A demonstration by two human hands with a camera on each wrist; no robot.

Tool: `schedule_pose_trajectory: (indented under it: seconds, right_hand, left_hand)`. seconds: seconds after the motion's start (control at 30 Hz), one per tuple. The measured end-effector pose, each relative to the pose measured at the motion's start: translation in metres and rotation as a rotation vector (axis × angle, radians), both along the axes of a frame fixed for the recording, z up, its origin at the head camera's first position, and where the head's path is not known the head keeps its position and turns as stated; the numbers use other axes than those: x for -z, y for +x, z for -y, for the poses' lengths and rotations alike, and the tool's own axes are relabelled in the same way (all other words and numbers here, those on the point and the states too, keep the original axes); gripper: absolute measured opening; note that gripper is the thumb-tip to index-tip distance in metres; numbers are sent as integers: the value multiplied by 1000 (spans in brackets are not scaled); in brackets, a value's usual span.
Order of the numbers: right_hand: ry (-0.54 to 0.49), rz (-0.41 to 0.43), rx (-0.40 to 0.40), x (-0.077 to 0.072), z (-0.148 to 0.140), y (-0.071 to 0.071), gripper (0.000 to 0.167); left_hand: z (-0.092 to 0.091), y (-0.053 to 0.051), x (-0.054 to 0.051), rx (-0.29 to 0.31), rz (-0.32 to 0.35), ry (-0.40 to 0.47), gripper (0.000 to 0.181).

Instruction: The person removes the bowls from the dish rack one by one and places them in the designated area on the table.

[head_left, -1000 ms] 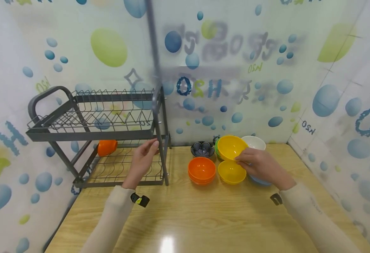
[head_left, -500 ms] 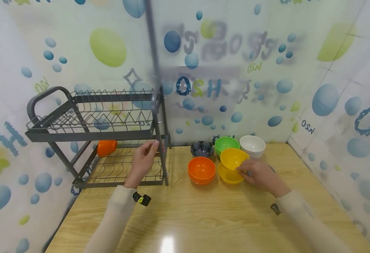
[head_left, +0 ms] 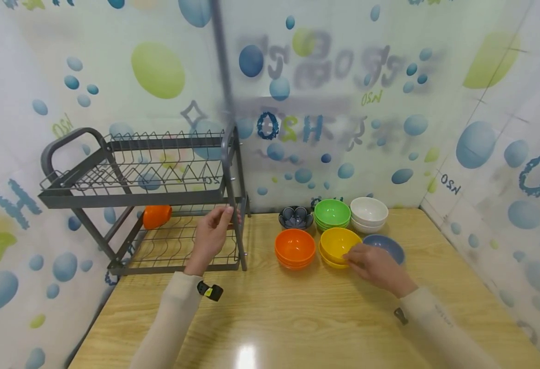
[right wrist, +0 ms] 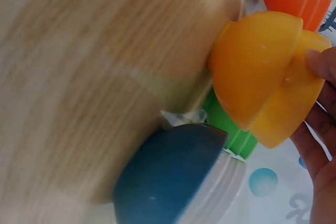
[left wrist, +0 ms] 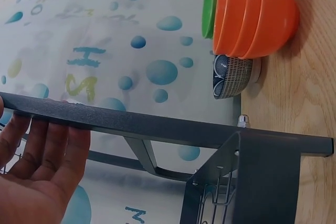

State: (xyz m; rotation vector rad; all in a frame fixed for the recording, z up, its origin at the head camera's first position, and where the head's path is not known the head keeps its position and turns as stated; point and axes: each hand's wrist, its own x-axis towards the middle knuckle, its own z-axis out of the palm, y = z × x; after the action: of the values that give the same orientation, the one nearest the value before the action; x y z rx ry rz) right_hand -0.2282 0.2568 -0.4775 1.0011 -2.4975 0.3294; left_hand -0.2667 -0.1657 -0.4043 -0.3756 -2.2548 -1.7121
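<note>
My right hand (head_left: 376, 269) pinches the rim of the upper yellow bowl (head_left: 339, 242), thumb on one side and fingers on the other. That bowl sits slightly tilted inside a lower yellow bowl (right wrist: 252, 61). My left hand (head_left: 211, 233) holds the front right post of the grey two-tier dish rack (head_left: 131, 199); in the left wrist view its fingers (left wrist: 73, 150) curl round the dark bar. An orange bowl (head_left: 156, 217) lies tipped on its side on the rack's lower tier.
Orange bowls (head_left: 295, 248) are stacked left of the yellow ones. Behind stand a dark patterned bowl (head_left: 296, 218), green bowls (head_left: 332, 212) and white bowls (head_left: 369, 212). A blue bowl (head_left: 387, 248) is beside my right hand. Patterned walls enclose the wooden table (head_left: 297, 318).
My right hand has lowered the upper yellow bowl from above the stack down into the lower yellow bowl. The left hand has stayed at the rack post.
</note>
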Motion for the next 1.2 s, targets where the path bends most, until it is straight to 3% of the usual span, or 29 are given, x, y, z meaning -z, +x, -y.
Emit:
schedule_pose_trajectory:
  seconds: [0.3, 0.67, 0.9, 1.2]
  right_hand:
    - [15, 3, 11, 11, 3, 0, 18]
    - [43, 32, -2, 11, 2, -1, 18]
    - [37, 87, 11, 6, 5, -2, 20]
    - [31, 176, 48, -14, 12, -1, 44]
  left_hand:
    - [-2, -1, 0, -16, 1, -7, 41]
    - [0, 1, 2, 19, -30, 31, 44]
    - [0, 1, 4, 14, -39, 36, 41]
    - [0, 1, 5, 32, -47, 28, 47]
